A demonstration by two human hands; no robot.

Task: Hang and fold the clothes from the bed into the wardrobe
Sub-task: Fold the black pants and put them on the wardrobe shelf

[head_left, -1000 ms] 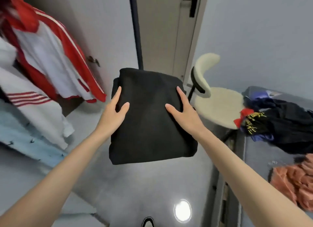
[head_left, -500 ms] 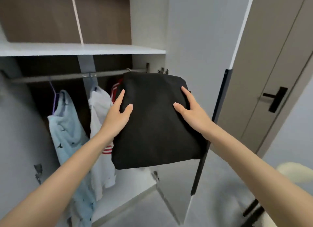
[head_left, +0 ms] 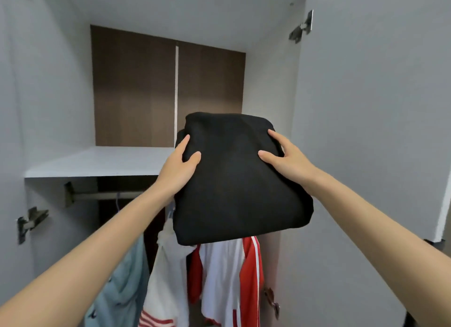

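Folded black cloth bundle (head_left: 234, 180), gripped at each side by left hand (head_left: 179, 173) and right hand (head_left: 286, 160), level with white wardrobe shelf (head_left: 102, 163); next, probably slide in flat.

Only the two arms are in frame. Slim bare left forearm (head_left: 102, 248) and slim bare right forearm (head_left: 380, 226), both uncovered from wrist to frame edge. Bare left hand (head_left: 179, 167) and bare right hand (head_left: 288, 159) have long slender fingers (head_left: 273, 135), nails short and plain where visible. Anything worn above the elbows is out of frame.
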